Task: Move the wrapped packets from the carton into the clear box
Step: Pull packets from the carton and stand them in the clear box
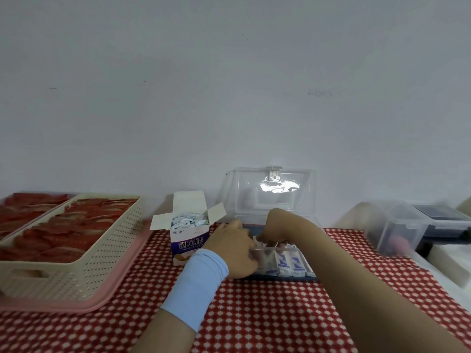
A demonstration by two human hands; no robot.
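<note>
A red cloth with small white diamonds (pixel 280 314) covers the table, which stands against a bare, pale grey wall (pixel 229 85) marked by a few faint scuffs.

Left of centre stands an upright white-and-purple cardboard carton (pixel 187 244), its flaps open. Its front carries large Chinese characters over the Latin letters CHUANGKOUTIE; the smaller print above them is too blurred to read. It is packed with white-and-blue wrapped packets (pixel 190 221), standing on end.

Just to its right sits the clear plastic box (pixel 285 248), its hinged transparent lid (pixel 270 192) raised towards the wall. A row of wrapped packets (pixel 297 263) already lies inside, blue print showing, though none of it is legible.

Both hands are at the box's left end. The left hand (pixel 229 248), above a pale blue cuff (pixel 196 284), curls against the box's side; the right hand (pixel 280 226) dips in from above, fingertips down among the packets. I cannot tell whether either one actually grips a packet.

Far left, a cream perforated plastic basket (pixel 102 263) of red items rests on a pink tray (pixel 114 296). Far right stands a clear lidded tub (pixel 392 228) — blurred.
</note>
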